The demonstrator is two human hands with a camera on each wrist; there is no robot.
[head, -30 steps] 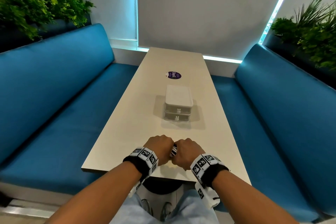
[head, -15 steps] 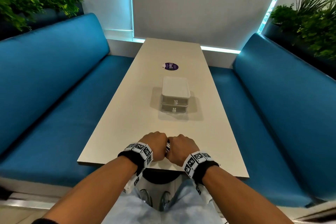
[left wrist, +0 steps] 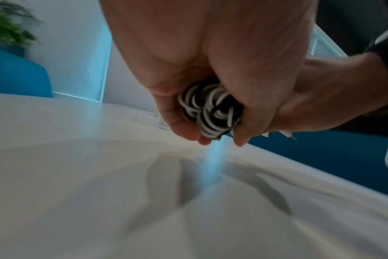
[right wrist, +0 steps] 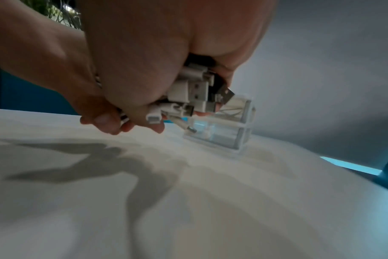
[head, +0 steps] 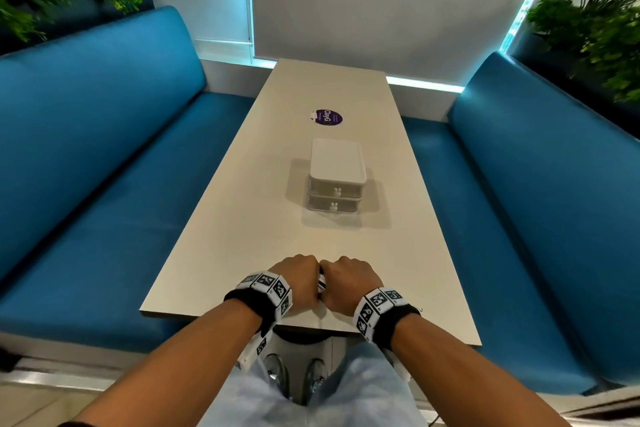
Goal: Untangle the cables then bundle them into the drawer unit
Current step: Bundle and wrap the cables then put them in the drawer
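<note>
Both hands are fisted side by side just above the near end of the table [head: 242, 236]. My left hand [head: 299, 276] grips a tangled wad of black and white cables [left wrist: 210, 110], a sliver of which shows between the fists [head: 321, 282]. My right hand [head: 348, 279] holds the same bundle at its plug end, where several white and metal USB plugs [right wrist: 197, 94] stick out of the fist. The small white two-drawer unit [head: 336, 180] stands mid-table ahead of the hands, both drawers closed, and it shows behind the plugs [right wrist: 230, 129] in the right wrist view.
A round purple sticker [head: 327, 117] lies on the table beyond the drawer unit. Blue upholstered benches [head: 86, 149] run along both sides of the table. Green plants [head: 595, 31] stand behind the bench backs. My knees and shoes [head: 277, 374] show below the table's near edge.
The hands stay pressed together on the cable bundle. The head view has shifted, so the table and drawer unit sit a little lower and nearer in the frame.
</note>
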